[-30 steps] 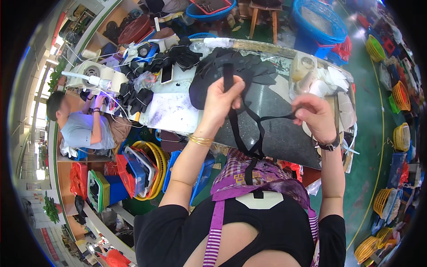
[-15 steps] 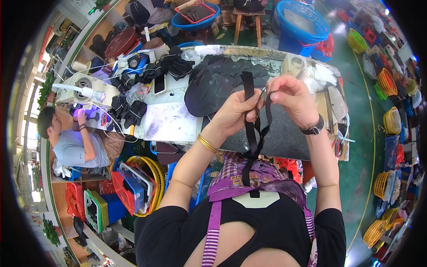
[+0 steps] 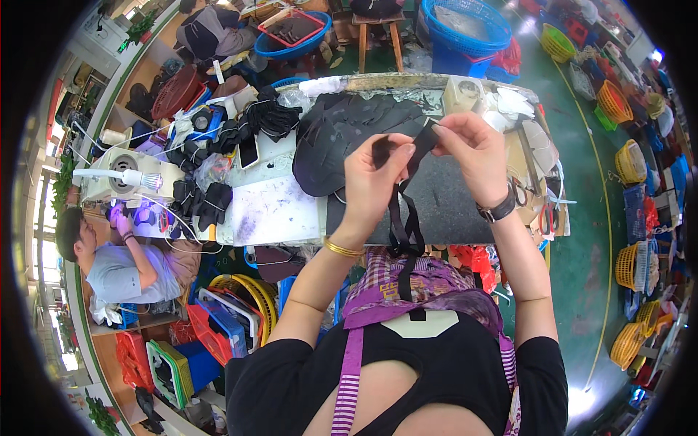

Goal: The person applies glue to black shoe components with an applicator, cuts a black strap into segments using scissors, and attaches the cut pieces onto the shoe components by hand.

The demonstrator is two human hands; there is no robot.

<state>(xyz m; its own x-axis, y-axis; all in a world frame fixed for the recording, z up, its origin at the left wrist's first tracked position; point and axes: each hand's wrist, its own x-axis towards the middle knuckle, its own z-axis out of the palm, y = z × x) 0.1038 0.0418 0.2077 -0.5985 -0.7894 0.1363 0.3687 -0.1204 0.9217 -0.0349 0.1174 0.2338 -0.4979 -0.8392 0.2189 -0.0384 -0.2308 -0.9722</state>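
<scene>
Thin black fabric strap (image 3: 404, 218), limp, light, dangles above grey tabletop (image 3: 451, 203); your left hand (image 3: 374, 182) and right hand (image 3: 469, 152) pinch-grip its upper end. Likely floppy: hold near ends, keep taut.

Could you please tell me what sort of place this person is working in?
Most likely a small garment or footwear workshop: the hands handle a black strap over a worktable piled with black cut pieces, with plastic baskets on the floor and a co-worker nearby.
</scene>
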